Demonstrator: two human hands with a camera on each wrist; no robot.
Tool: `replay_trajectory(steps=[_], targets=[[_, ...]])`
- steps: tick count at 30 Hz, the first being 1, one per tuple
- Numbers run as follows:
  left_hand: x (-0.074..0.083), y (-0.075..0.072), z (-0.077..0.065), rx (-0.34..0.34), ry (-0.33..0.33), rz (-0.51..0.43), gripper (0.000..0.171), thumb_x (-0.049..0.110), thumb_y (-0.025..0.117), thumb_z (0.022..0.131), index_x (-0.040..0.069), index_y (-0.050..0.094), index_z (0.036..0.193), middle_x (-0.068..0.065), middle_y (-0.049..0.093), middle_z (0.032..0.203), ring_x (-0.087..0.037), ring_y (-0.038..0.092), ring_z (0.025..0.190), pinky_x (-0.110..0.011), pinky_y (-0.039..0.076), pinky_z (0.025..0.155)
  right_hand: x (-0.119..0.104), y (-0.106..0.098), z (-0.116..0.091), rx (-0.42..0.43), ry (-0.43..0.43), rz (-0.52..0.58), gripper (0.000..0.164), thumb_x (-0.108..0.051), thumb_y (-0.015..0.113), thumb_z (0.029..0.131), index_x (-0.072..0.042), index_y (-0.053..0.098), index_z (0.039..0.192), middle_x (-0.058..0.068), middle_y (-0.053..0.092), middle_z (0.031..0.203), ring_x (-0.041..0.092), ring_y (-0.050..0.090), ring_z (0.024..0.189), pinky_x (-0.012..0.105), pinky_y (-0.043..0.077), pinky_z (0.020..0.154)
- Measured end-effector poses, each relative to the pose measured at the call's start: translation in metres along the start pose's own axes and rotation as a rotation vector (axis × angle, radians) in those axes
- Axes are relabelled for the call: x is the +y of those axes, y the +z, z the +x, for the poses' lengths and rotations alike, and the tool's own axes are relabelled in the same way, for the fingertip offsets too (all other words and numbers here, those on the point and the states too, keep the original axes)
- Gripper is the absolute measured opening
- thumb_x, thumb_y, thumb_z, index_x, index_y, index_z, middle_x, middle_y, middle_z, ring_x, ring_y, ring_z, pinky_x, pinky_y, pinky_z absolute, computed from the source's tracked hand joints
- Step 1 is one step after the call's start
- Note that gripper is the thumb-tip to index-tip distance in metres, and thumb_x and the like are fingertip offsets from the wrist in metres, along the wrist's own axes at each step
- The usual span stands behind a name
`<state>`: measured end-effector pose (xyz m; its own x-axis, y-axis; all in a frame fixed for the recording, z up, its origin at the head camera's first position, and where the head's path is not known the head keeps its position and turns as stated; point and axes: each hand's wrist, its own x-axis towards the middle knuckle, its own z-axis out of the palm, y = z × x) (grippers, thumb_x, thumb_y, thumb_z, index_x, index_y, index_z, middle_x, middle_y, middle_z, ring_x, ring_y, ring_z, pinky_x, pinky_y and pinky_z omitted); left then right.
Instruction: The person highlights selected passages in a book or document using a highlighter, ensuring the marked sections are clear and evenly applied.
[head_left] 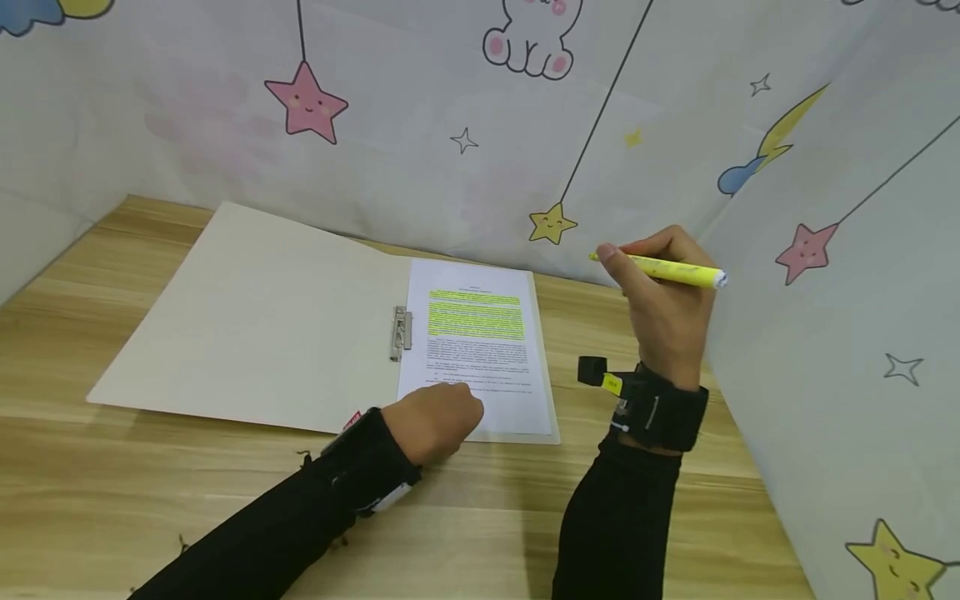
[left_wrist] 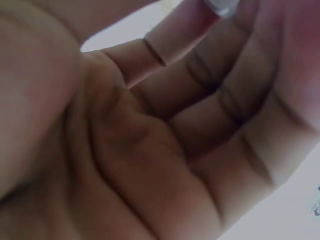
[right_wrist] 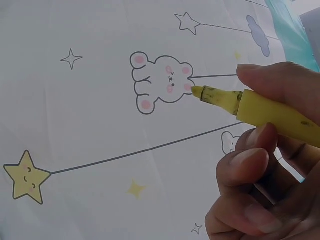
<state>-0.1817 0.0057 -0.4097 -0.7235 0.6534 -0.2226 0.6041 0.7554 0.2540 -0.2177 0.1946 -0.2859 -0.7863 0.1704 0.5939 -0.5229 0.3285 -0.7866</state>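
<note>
My right hand [head_left: 667, 317] is raised to the right of the folder and pinches a yellow highlighter [head_left: 675, 272]. In the right wrist view the highlighter's bare tip [right_wrist: 197, 93] points left, away from the thumb and fingers. A printed sheet [head_left: 502, 421] lies on the right side of an opened white lever-clip folder [head_left: 255, 317]; yellow highlighting covers its upper lines. Loosely bent, my left hand [head_left: 438, 417] rests at the sheet's lower left edge. The left wrist view shows its palm and curled fingers [left_wrist: 200, 75], with a pale glossy spot by the fingertips.
A metal clip [head_left: 401, 333] sits along the folder's fold, beside the sheet. The folder lies on a wood-grain table [head_left: 420, 542]. Pale curtain-like walls [head_left: 420, 183] printed with stars and animals stand behind and to the right.
</note>
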Motion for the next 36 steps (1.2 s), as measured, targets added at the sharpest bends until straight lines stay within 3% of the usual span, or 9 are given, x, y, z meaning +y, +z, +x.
replay_trajectory(steps=[6,9,11,13,17,21,27,31,36], targets=[[-0.011,-0.001,0.005,-0.001,0.050,-0.065,0.018,-0.002,0.069,0.087,0.006,0.067,0.072,-0.002,0.061,0.065,-0.011,0.046,0.057,-0.025,0.042,0.052,0.006,0.002,0.002,-0.008,0.020,0.044,0.020,0.010,0.078,0.078,0.000,0.064,0.070,0.000,0.060,0.068,0.011,0.047,0.052,0.014,0.039,0.047],[-0.023,-0.011,0.004,0.054,0.114,-0.217,0.015,0.006,0.072,0.090,0.010,0.065,0.077,0.002,0.063,0.069,-0.008,0.049,0.059,-0.023,0.043,0.054,0.013,0.002,0.003,-0.042,0.044,0.181,0.021,0.012,0.077,0.079,-0.001,0.064,0.070,0.003,0.061,0.067,0.013,0.049,0.049,0.015,0.042,0.046],[-0.033,-0.022,0.001,0.142,0.158,-0.385,0.014,0.012,0.071,0.093,0.011,0.063,0.082,0.001,0.066,0.072,-0.009,0.053,0.060,-0.024,0.045,0.054,0.016,0.003,0.005,-0.088,0.054,0.308,0.021,0.015,0.074,0.080,0.001,0.063,0.071,0.006,0.063,0.066,0.016,0.050,0.049,0.017,0.043,0.045],[-0.043,-0.035,-0.005,0.271,0.188,-0.559,0.011,0.015,0.069,0.095,0.012,0.063,0.087,0.001,0.068,0.075,-0.010,0.057,0.061,-0.025,0.049,0.054,0.017,0.005,0.006,-0.150,0.062,0.435,0.021,0.019,0.070,0.082,0.003,0.062,0.072,0.008,0.063,0.064,0.018,0.049,0.049,0.019,0.042,0.045],[-0.054,-0.058,-0.019,0.550,0.234,-0.860,0.006,0.013,0.064,0.099,0.009,0.061,0.096,-0.003,0.070,0.078,-0.016,0.061,0.063,-0.026,0.051,0.053,0.012,0.013,0.007,-0.286,0.050,0.578,0.025,0.022,0.058,0.086,0.001,0.063,0.074,0.008,0.060,0.063,0.019,0.047,0.052,0.020,0.043,0.047],[-0.054,-0.072,-0.031,0.710,0.280,-1.080,0.007,0.007,0.058,0.101,0.000,0.057,0.100,-0.012,0.067,0.081,-0.022,0.058,0.065,-0.023,0.048,0.054,0.004,0.022,0.005,-0.409,0.040,0.712,0.025,0.022,0.055,0.086,0.001,0.064,0.075,0.009,0.060,0.063,0.019,0.048,0.054,0.021,0.046,0.050],[-0.045,-0.080,-0.040,0.771,0.354,-1.204,0.006,0.001,0.054,0.102,-0.004,0.051,0.099,-0.014,0.064,0.082,-0.025,0.059,0.069,-0.020,0.049,0.057,-0.001,0.035,-0.001,-0.548,0.020,0.812,0.016,0.002,0.078,0.085,0.002,0.064,0.077,0.008,0.059,0.065,0.019,0.045,0.055,0.023,0.042,0.050],[-0.044,-0.080,-0.042,0.776,0.383,-1.264,0.008,0.000,0.052,0.102,-0.003,0.050,0.096,-0.012,0.062,0.080,-0.021,0.058,0.069,-0.020,0.048,0.057,0.000,0.040,-0.004,-0.583,-0.009,0.859,0.016,0.000,0.078,0.085,0.002,0.064,0.078,0.007,0.059,0.067,0.019,0.043,0.055,0.025,0.038,0.049],[-0.045,-0.080,-0.042,0.754,0.401,-1.277,0.007,-0.002,0.051,0.102,-0.004,0.050,0.095,-0.010,0.062,0.079,-0.017,0.058,0.069,-0.019,0.048,0.057,0.002,0.045,-0.005,-0.598,-0.035,0.858,0.014,0.000,0.078,0.085,0.002,0.065,0.080,0.007,0.062,0.069,0.019,0.046,0.057,0.022,0.043,0.052]])
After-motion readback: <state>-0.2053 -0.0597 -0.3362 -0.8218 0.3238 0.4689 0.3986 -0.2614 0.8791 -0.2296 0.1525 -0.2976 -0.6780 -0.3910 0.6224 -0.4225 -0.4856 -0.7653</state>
